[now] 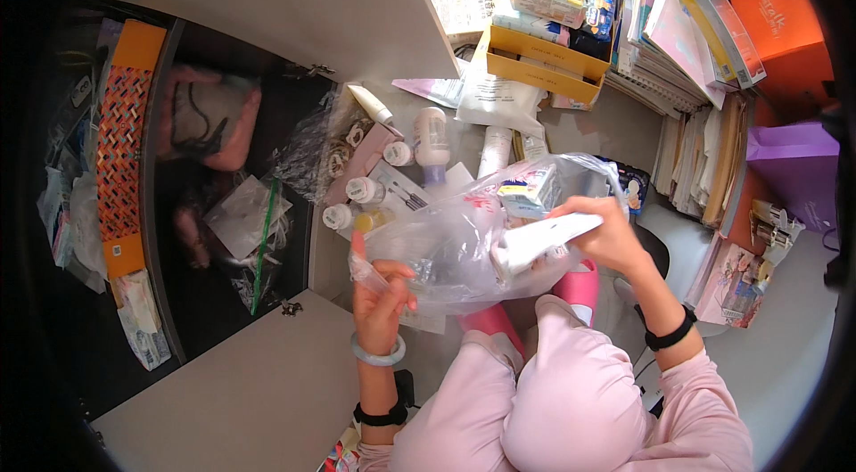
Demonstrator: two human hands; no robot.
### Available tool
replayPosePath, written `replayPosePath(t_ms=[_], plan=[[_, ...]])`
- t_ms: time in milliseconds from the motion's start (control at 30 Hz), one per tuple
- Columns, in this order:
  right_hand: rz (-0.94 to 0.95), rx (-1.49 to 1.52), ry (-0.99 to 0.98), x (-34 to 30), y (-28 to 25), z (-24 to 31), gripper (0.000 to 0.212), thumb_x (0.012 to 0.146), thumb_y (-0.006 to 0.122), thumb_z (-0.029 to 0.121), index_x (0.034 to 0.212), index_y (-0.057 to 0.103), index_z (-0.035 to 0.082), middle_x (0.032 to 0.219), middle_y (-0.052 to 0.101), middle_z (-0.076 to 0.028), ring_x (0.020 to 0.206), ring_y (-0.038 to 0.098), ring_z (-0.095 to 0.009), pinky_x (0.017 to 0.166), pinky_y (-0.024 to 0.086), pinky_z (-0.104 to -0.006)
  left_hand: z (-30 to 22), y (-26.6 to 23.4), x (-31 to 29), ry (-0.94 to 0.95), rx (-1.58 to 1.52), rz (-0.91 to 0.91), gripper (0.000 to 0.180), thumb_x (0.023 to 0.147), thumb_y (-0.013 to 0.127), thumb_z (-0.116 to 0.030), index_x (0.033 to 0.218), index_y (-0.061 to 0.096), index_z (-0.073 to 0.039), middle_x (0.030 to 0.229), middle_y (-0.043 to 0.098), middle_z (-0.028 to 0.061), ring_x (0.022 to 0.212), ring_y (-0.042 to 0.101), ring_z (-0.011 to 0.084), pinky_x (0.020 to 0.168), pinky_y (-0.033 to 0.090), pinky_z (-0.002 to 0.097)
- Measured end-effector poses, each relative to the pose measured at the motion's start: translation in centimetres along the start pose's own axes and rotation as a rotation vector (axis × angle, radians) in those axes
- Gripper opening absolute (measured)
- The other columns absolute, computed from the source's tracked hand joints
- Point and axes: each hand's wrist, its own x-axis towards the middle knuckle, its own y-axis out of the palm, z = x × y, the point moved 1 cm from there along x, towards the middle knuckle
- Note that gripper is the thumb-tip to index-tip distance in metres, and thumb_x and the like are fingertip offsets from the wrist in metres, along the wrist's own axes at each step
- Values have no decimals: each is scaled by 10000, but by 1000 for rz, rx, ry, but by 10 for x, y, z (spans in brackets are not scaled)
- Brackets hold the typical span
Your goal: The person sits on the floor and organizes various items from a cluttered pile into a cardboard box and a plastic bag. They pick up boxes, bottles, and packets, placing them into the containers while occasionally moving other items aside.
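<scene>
A clear plastic bag [437, 240] stretches between my two hands above my knees. My left hand [382, 304] pinches its left edge, index finger pointing up. In my right hand [608, 236] is a flat white packet [548, 238], held at the bag's mouth on the right; its exact kind does not show. A small blue-and-white box [529, 190] sits in the bag beside the packet. Just beyond the bag, a white bottle [432, 138] and several small white-capped jars [364, 190] stand on the floor.
To the left is an open cabinet [303, 169] holding a pink bag [209, 115] and a patterned orange box [132, 142]. A yellow box [544, 71] full of packets stands at the far side. Stacked books [664, 35], an orange box [785, 17] and a purple bag [794, 164] line the right.
</scene>
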Motion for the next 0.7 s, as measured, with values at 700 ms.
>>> replayPosePath(t_ms=[700], plan=[[-811,1494,596,32,-59,-227,236,956,543,66,1166,536,-43,1202,592,-225,1105,598,-339,905,562,-366,37,10,39,232,1459,-226,945,741,631,75,1528,131,-77,1494,291,208,1206,521,401,909,476,454]])
